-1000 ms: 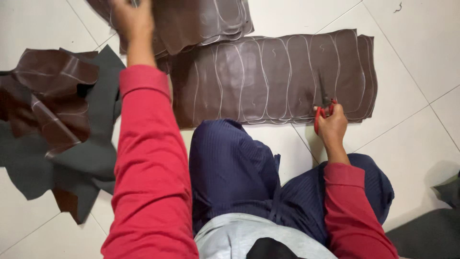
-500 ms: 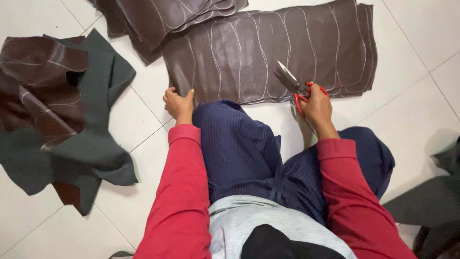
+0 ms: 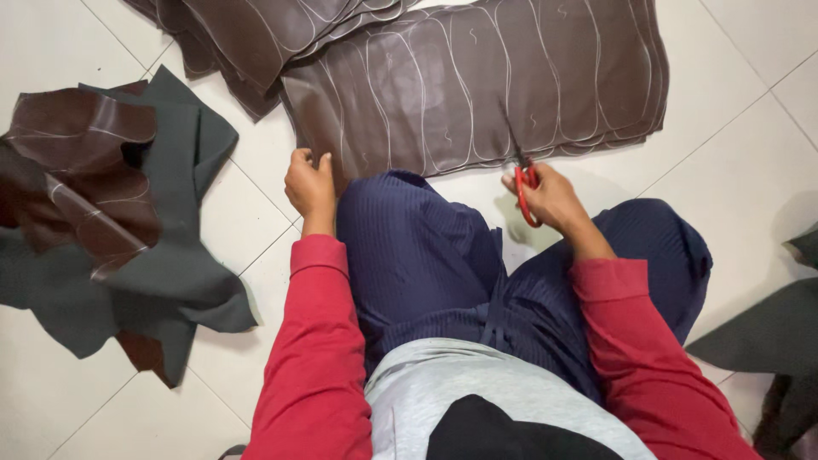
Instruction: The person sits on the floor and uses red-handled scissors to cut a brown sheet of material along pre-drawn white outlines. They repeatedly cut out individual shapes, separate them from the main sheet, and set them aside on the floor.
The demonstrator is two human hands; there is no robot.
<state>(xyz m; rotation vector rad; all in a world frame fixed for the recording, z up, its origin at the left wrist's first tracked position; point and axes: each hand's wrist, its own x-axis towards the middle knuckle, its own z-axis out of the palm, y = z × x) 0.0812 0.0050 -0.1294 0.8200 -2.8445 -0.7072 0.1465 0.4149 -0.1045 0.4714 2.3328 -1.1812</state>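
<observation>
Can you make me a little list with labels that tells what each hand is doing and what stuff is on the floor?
Left hand: the left hand grips the near corner of the brown leather sheet.
Right hand: the right hand holds the red-handled scissors, blades at the sheet's near edge.
Sheet: flat on the white tile floor, marked with pale curved outlines.
Further back: a stack of brown pieces.
Left side: a scrap pile of brown and dark grey pieces.
Right edge: dark grey material.
Person: seated, red sleeves, blue trousers.
</observation>
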